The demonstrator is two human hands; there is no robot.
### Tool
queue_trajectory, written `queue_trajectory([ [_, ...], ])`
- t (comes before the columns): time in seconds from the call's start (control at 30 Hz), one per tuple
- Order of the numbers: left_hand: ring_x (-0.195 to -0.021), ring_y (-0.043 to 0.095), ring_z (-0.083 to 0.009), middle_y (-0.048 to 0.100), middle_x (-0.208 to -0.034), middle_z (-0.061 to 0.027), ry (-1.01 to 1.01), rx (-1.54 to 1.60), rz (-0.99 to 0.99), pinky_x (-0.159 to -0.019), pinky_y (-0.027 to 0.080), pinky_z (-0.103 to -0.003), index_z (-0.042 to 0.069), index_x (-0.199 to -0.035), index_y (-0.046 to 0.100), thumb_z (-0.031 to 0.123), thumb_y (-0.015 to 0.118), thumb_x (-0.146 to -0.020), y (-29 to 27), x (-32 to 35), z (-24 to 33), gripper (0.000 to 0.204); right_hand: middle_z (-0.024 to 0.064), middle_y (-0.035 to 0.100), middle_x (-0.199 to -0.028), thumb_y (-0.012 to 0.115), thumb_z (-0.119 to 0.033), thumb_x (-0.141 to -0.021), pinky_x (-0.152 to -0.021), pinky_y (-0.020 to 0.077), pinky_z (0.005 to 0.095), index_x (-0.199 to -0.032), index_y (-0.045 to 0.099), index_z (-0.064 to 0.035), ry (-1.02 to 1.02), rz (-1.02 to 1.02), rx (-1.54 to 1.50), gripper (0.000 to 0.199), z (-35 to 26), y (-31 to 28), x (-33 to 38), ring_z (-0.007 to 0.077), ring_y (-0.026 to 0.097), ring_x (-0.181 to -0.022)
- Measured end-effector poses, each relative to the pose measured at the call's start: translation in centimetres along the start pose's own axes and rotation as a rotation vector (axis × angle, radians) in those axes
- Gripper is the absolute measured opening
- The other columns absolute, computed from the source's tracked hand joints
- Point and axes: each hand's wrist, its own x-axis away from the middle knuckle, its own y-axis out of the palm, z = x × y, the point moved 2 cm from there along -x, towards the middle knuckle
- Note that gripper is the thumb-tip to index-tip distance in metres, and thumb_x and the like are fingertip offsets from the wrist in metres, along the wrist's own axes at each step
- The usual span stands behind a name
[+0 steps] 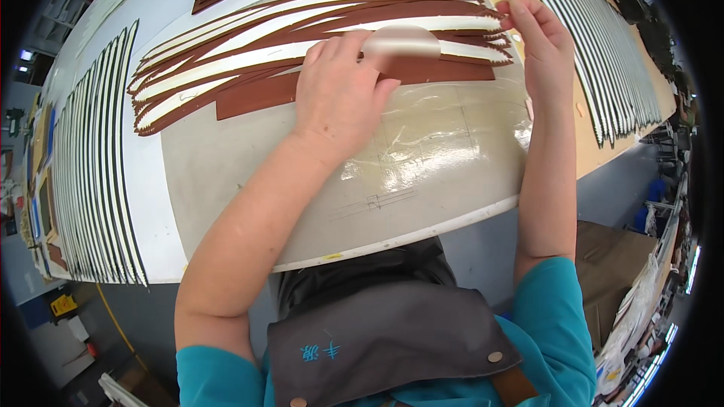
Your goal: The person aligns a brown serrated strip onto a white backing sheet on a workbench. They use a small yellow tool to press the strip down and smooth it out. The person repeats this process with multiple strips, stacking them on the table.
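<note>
Long, flat, brown-and-white strips [249, 56] lie bundled crosswise on a smooth grey work mat [256, 166]. The left hand [335, 94] rests palm down over them, fingers close together, thumb apart; its grip cannot be told. The right hand [547, 44] bends thumb and forefinger together at the strips' jagged right ends; whether they clamp one is unclear. Pale, dark-edged strips [92, 169] flank the mat.

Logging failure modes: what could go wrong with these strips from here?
The long, flat brown-and-white strips overlap and cross, so moving one might drag others.
The bare left hand is over them mid-length; their unheld left ends could fan out.
The bare right hand, at their right ends, is near the row of black-edged pale strips and might knock it.
</note>
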Motion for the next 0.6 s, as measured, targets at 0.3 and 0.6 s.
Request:
queue_trajectory([
  [0.3,-0.127,0.056,-0.0324,0.062,-0.134,-0.0113,0.031,-0.060,-0.095,-0.111,0.040,-0.047,0.008,-0.124,0.071,0.027,0.077,-0.089,-1.2,0.1,0.9,0.041,0.0089,0.075,-0.111,0.069,-0.012,-0.101,-0.080,0.0524,0.0261,-0.112,0.072,0.0003,-0.134,0.473,-0.107,0.017,-3.7,-20.4,5.9,0.0078,0.062,-0.079],
  [0.6,-0.132,0.054,-0.0316,0.062,-0.138,-0.0109,0.050,0.133,-0.188,-0.115,0.033,-0.046,0.008,-0.123,0.071,0.016,0.074,-0.089,-6.4,7.9,3.8,0.035,0.0019,0.071,-0.091,0.069,-0.030,-0.098,-0.073,0.0463,0.0271,-0.108,0.076,-0.0012,0.414,0.327,0.775,0.031,-2.7,-28.6,15.6,0.0088,0.059,-0.080],
])
